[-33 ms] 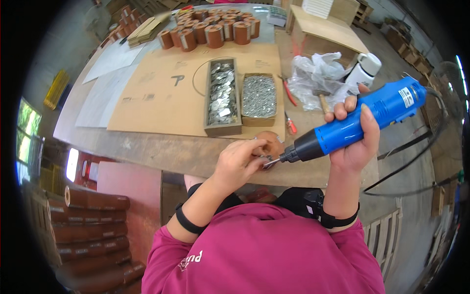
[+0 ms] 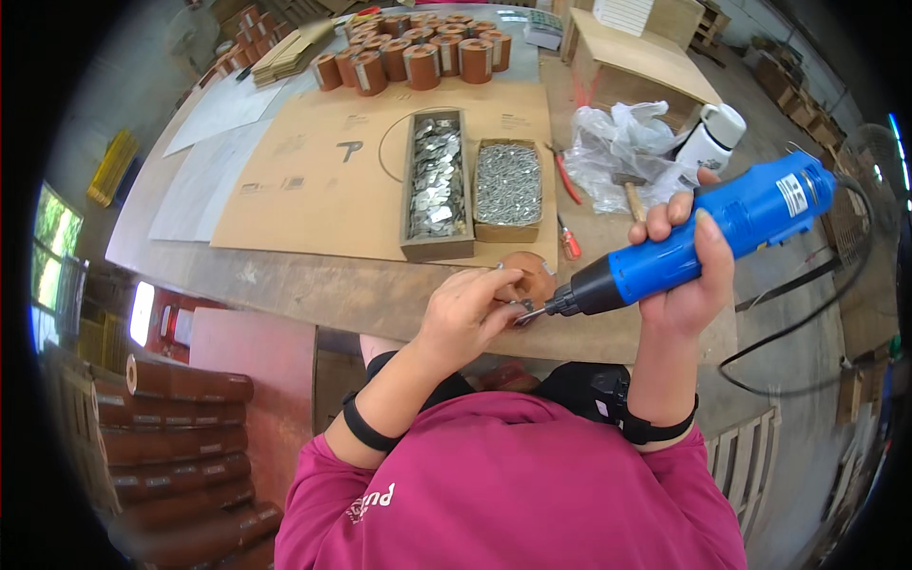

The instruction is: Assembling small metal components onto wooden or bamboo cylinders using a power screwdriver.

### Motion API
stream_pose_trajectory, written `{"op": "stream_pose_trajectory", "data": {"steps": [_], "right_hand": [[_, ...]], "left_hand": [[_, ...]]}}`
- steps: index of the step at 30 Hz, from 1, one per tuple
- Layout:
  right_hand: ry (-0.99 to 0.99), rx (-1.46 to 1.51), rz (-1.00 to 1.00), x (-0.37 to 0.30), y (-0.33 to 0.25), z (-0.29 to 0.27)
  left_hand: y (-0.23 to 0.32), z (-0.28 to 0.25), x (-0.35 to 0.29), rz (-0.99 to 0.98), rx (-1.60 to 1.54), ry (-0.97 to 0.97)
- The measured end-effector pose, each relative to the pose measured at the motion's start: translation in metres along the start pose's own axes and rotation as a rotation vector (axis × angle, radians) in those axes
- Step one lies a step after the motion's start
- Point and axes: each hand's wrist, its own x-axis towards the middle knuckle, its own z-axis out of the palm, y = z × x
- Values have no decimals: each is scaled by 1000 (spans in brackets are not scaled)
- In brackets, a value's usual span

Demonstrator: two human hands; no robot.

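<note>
My right hand [image 2: 686,261] is wrapped round a blue electric screwdriver [image 2: 727,228] with a black nose, held aslant with its bit pointing down to the left. The fingers of my left hand [image 2: 467,309] are pinched together right at the bit's tip, on a small metal piece [image 2: 524,306] whose shape is mostly hidden. Just behind them, a short reddish-brown cylinder [image 2: 532,274] rests at the table's near edge, partly covered by my left fingers. The bit meets the metal piece beside the cylinder's near side.
Beyond my hands stand a long box of flat metal pieces [image 2: 412,180] and a carton of screws [image 2: 482,231] on cardboard [image 2: 304,190]. To the right lie a red-handled screwdriver [image 2: 570,245], pliers [image 2: 567,179], a hammer [image 2: 634,201], plastic bag [image 2: 608,142] and white bottle [image 2: 711,138]. Several brown cylinders [image 2: 422,68] stand farther back.
Both hands keep the same grip at the same spot. The view has shifted slightly, and the tool's black cable hangs a little differently.
</note>
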Motion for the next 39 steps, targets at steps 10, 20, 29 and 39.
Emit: {"op": "stream_pose_trajectory", "data": {"steps": [10,20,29,39], "right_hand": [[-96,-168,-123,-13,16,18],[-167,-255,-123,-19,17,21],[-209,-575,-125,-17,28,22],[-240,-688,-126,-16,42,16]], "left_hand": [[-7,-4,-10,118,116,78],[-5,1,-10,34,35,28],[-5,16,-12,-53,-32,37],[-6,20,-19,-11,84,-15]]}}
